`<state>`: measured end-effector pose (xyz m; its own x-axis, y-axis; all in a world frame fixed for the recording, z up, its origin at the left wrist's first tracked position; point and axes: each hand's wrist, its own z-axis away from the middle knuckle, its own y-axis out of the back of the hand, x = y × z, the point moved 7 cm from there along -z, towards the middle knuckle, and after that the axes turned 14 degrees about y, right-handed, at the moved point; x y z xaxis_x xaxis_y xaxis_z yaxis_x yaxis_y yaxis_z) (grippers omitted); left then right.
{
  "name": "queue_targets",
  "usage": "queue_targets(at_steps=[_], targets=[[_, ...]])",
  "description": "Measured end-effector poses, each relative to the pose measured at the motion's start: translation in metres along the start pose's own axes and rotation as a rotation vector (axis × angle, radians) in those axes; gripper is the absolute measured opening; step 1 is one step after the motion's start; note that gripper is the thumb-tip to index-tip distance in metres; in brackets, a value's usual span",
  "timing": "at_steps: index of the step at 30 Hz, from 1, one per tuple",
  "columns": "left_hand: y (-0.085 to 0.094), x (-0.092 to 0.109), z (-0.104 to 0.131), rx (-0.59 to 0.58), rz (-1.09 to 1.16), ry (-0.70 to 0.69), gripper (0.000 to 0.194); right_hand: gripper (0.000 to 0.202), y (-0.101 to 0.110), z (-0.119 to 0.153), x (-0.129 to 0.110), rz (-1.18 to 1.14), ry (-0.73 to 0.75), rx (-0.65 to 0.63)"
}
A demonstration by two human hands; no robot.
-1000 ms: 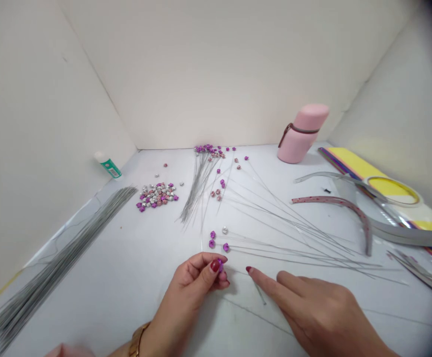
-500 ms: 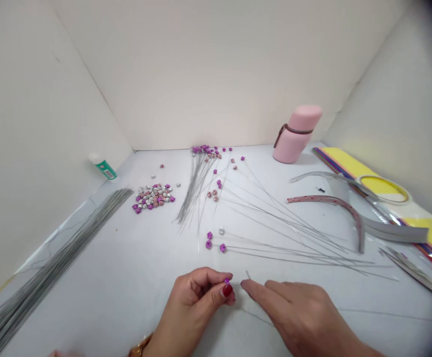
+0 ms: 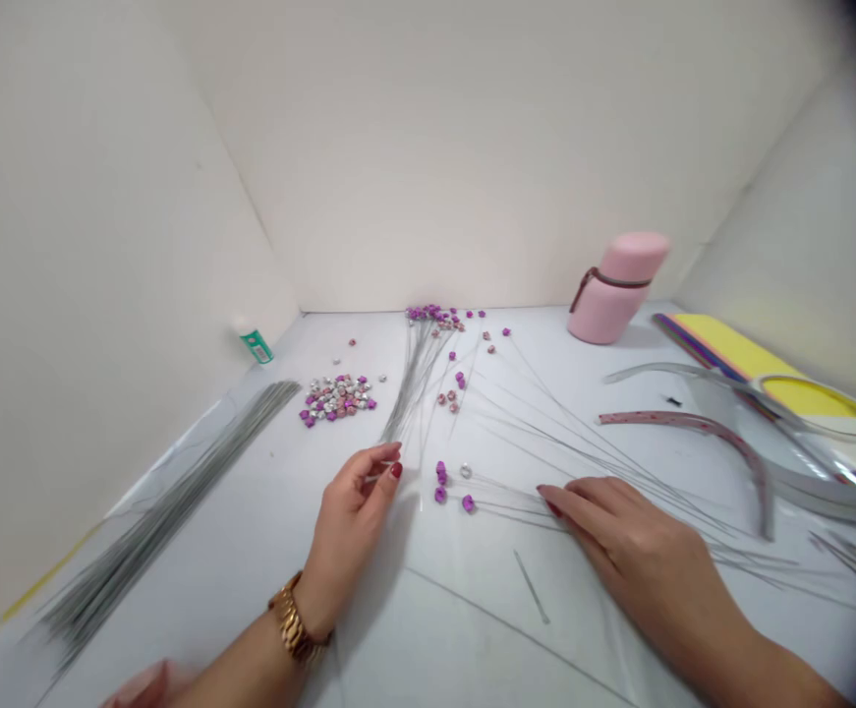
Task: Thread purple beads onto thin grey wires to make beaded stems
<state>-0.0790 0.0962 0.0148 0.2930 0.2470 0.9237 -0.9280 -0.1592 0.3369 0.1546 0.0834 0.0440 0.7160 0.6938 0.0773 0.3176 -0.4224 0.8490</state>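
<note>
My left hand [image 3: 358, 506], wearing a gold watch [image 3: 296, 619], hovers left of a small group of stemmed stars. Its thumb and index tips are slightly apart, and nothing shows between them. My right hand [image 3: 634, 551] is over the thin wire stems of that group, with thumb and index fingertips closed at a wire stem [image 3: 512, 489]. At the stems' left ends are several purple paper stars [image 3: 440, 495] and a silver star [image 3: 465, 471]. Between my hands lie a short metal needle-like piece [image 3: 531, 588] and a loose wire [image 3: 501, 629].
Behind lie a bundle of star-topped wires [image 3: 417, 369] and a pile of loose stars [image 3: 339, 398]. Bare wires [image 3: 184, 501] stretch along the left. A pink bottle [image 3: 615, 290], a glue stick [image 3: 256, 346], a tape roll [image 3: 818, 403] and a curved patterned strip [image 3: 685, 423] surround the area.
The purple star left my left hand's fingers; another purple star now lies in the front group. My left hand moved left and away; my right moved right onto the stems. The needle-like piece is down.
</note>
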Motion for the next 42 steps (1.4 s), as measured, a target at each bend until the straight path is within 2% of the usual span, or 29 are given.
queue_targets(at_steps=[3, 4, 5, 8, 12, 16, 18, 20, 21, 23, 25, 28, 32, 35, 42], targets=[[0.034, 0.009, -0.016, 0.298, -0.333, -0.215, 0.026, 0.027, -0.006, 0.004, 0.000, -0.042, -0.016, -0.029], [0.046, 0.010, -0.021, 0.415, -0.454, -0.243, 0.027, 0.026, -0.007, 0.005, -0.002, -0.069, -0.011, -0.024], [0.058, 0.007, -0.028, 0.470, -0.481, -0.240, 0.028, 0.025, -0.007, 0.005, -0.005, -0.110, 0.000, -0.024], [0.078, -0.002, -0.047, 0.478, -0.517, -0.215, 0.024, 0.025, -0.012, 0.005, -0.019, -0.277, 0.011, -0.082], [0.082, -0.009, -0.054, 0.424, -0.499, -0.177, 0.016, 0.028, -0.019, 0.001, -0.036, -0.305, 0.007, -0.157], [0.069, -0.001, -0.039, 0.400, -0.407, -0.158, 0.025, 0.027, -0.026, 0.002, -0.044, -0.205, 0.056, -0.202], [0.054, 0.003, -0.028, 0.295, -0.288, -0.120, 0.030, 0.025, -0.029, 0.007, -0.046, -0.161, 0.092, -0.206], [0.025, -0.007, -0.019, -0.056, 0.202, 0.113, 0.032, 0.024, -0.031, 0.013, -0.049, -0.094, 0.119, -0.205], [0.011, -0.010, -0.012, -0.178, 0.398, 0.218, 0.031, 0.024, -0.031, 0.015, -0.049, -0.054, 0.118, -0.214], [-0.012, -0.011, 0.003, -0.340, 0.633, 0.376, 0.025, 0.025, -0.032, 0.019, -0.050, 0.001, 0.104, -0.246], [-0.028, -0.013, 0.016, -0.426, 0.746, 0.485, 0.021, 0.025, -0.032, 0.020, -0.051, 0.009, 0.100, -0.276], [-0.041, -0.016, 0.027, -0.496, 0.803, 0.570, 0.019, 0.025, -0.030, 0.017, -0.055, -0.021, 0.149, -0.292], [-0.049, -0.020, 0.034, -0.539, 0.801, 0.622, 0.019, 0.026, -0.029, 0.014, -0.058, -0.073, 0.196, -0.281], [-0.052, -0.021, 0.036, -0.550, 0.781, 0.634, 0.018, 0.023, -0.031, 0.014, -0.055, -0.093, 0.174, -0.274], [-0.056, -0.021, 0.039, -0.581, 0.688, 0.628, 0.018, 0.012, -0.033, 0.019, -0.048, -0.137, 0.112, -0.386]])
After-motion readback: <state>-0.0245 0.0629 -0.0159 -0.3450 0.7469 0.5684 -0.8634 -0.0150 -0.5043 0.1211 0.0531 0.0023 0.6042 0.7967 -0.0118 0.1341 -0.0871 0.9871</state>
